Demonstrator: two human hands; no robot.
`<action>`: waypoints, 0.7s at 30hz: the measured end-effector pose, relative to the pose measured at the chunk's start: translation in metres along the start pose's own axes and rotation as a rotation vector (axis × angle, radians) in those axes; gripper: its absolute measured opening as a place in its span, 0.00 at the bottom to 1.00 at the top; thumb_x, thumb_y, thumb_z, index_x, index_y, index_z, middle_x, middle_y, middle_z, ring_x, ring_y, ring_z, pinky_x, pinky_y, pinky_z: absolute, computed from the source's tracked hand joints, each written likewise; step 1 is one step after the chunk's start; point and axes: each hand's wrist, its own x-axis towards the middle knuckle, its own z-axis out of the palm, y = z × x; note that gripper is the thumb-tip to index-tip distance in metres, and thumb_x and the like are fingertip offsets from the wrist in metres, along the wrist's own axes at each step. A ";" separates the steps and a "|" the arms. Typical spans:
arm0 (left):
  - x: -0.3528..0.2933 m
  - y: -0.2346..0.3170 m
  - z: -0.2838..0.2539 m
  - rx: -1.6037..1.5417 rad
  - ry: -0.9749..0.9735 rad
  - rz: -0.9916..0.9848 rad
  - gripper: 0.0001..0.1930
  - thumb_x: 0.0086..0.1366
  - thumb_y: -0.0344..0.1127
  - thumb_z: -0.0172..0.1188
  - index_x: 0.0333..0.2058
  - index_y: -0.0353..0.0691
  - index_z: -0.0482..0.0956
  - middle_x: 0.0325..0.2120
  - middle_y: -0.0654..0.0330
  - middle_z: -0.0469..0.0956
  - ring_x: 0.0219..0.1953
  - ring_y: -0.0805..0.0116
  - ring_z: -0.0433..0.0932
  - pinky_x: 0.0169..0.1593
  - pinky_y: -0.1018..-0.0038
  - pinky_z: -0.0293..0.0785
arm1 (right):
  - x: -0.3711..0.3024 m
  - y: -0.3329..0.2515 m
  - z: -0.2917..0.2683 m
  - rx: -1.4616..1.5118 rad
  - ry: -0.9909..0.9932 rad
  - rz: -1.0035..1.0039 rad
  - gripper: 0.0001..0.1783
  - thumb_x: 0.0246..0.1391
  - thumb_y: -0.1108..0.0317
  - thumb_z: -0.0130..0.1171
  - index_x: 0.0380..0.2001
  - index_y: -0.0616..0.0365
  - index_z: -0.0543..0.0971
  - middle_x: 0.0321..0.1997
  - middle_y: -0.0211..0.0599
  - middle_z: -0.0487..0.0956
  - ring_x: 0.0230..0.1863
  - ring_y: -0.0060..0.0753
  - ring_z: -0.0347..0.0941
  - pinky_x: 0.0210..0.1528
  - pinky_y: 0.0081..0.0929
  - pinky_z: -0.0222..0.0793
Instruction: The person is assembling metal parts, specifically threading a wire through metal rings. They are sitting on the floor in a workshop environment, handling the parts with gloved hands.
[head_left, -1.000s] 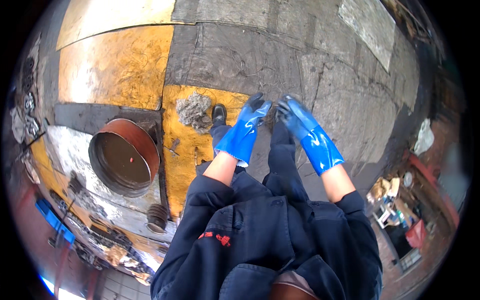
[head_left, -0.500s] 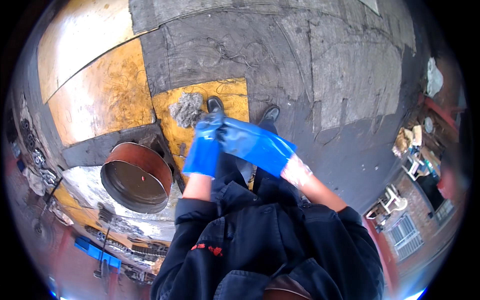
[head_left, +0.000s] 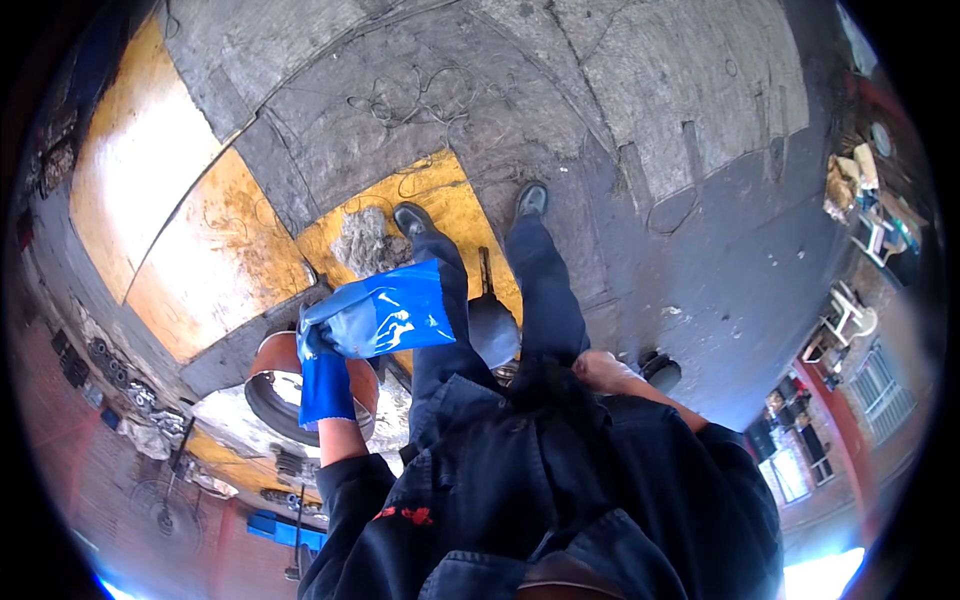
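Observation:
My left hand (head_left: 322,345) wears a long blue rubber glove and is closed on a second blue rubber glove (head_left: 398,308). That loose glove stretches to the right, its wide cuff in front of my left leg. Bare now, my right hand (head_left: 604,372) is beside my right hip at the jacket's lower edge. Its fingers look curled, and whatever they may grip is hidden. Below my left hand stands a rusty round metal drum (head_left: 262,400), partly covered by the glove and forearm.
A grey fibrous clump (head_left: 362,243) lies by my left shoe on a yellow floor plate (head_left: 445,180). A shovel-like tool (head_left: 493,328) is between my legs. Dark wire loops (head_left: 425,95) lie ahead. A dark round object (head_left: 660,371) is right of my right hand.
My right hand has come out of its blue glove and moved down to my right hip. My left hand has moved left over the drum, holding the loose glove.

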 end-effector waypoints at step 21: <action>-0.054 0.030 0.174 -0.134 0.119 0.118 0.33 0.72 0.60 0.44 0.66 0.43 0.62 0.65 0.53 0.63 0.67 0.54 0.60 0.71 0.57 0.52 | 0.176 -0.113 0.129 0.320 -0.068 -0.443 0.25 0.58 0.55 0.61 0.53 0.60 0.74 0.54 0.49 0.75 0.60 0.48 0.69 0.62 0.41 0.64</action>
